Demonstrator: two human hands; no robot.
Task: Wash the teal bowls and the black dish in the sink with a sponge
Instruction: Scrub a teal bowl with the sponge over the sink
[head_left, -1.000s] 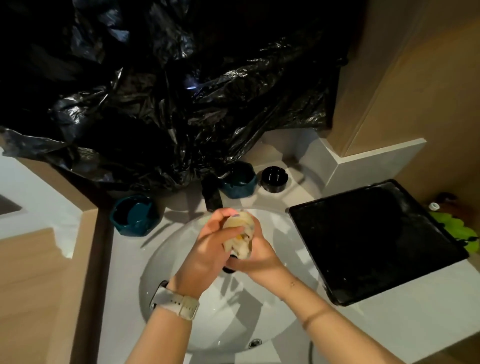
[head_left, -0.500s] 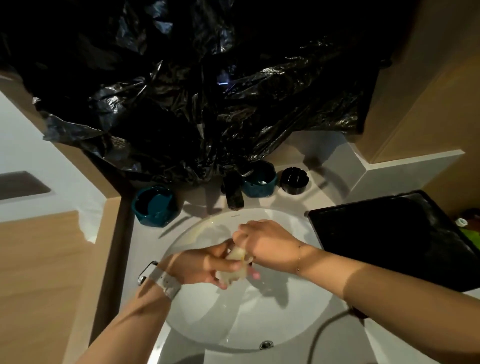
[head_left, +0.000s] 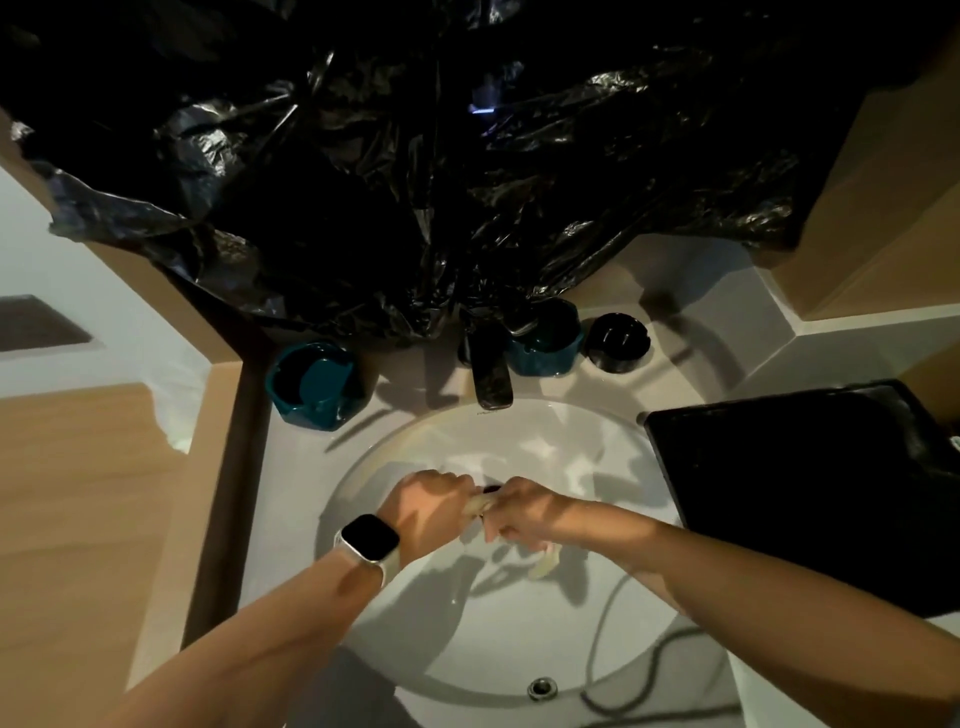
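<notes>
Over the middle of the white sink basin (head_left: 395, 467), my left hand (head_left: 426, 512) and my right hand (head_left: 524, 514) both grip a pale sponge (head_left: 480, 505), squeezed between them; a pale end hangs below my right hand. One teal bowl (head_left: 311, 384) stands on the counter left of the black faucet (head_left: 491, 371). A second teal bowl (head_left: 545, 345) stands just right of the faucet. The small black dish (head_left: 618, 340) sits beside that bowl, further right. All three are apart from my hands.
A crumpled black plastic sheet (head_left: 415, 182) hangs over the wall behind the sink and reaches down to the faucet. A large black tray (head_left: 810, 493) lies on the counter to the right. The overflow hole (head_left: 542, 688) is at the basin's near edge. A wooden panel borders the left.
My hands have dropped lower into the basin and now wring the sponge side by side. The camera view has tilted and shifted toward the left.
</notes>
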